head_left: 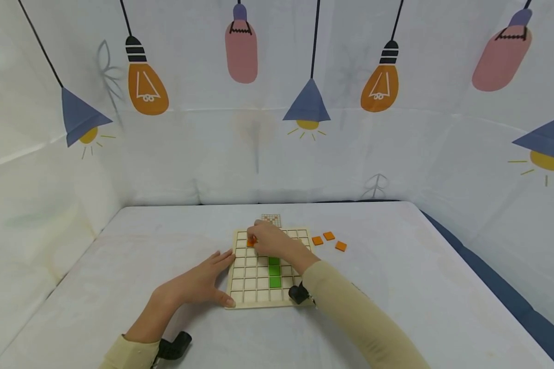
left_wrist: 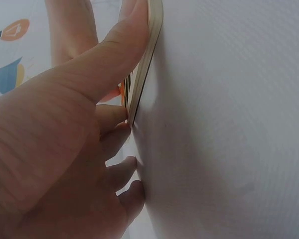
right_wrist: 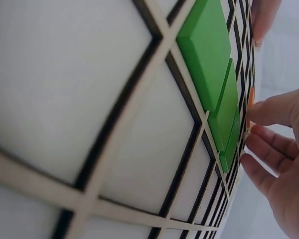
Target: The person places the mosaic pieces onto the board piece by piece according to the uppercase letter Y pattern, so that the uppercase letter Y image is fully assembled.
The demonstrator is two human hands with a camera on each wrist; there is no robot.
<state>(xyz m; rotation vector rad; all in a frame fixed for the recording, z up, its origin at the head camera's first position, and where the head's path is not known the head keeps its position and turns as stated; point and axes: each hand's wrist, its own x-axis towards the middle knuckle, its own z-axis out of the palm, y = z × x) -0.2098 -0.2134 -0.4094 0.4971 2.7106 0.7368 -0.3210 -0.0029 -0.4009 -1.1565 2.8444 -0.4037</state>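
A wooden grid board (head_left: 246, 306) lies on the white table, its cells framed by thin raised strips. My right hand (head_left: 271, 241) reaches over to the far left part of the board, thumb and fingers pinching an orange square tile (head_left: 251, 243). In the right wrist view the orange tile (right_wrist: 250, 103) shows edge-on between the fingertips. Green tiles (head_left: 275, 282) sit in a column of cells, partly covered by my right hand and forearm. Spread along the board's left side, my left hand (head_left: 196, 281) touches its edge with extended fingers, thumb at the near left corner.
Three loose orange tiles lie right of the board: one tile (head_left: 317, 240) near its edge, another (head_left: 329, 236) farther back, a third (head_left: 340, 246) farther right. A small card with a printed grid (head_left: 271, 219) lies beyond the far edge. A patterned white curtain (head_left: 268, 154) hangs behind.
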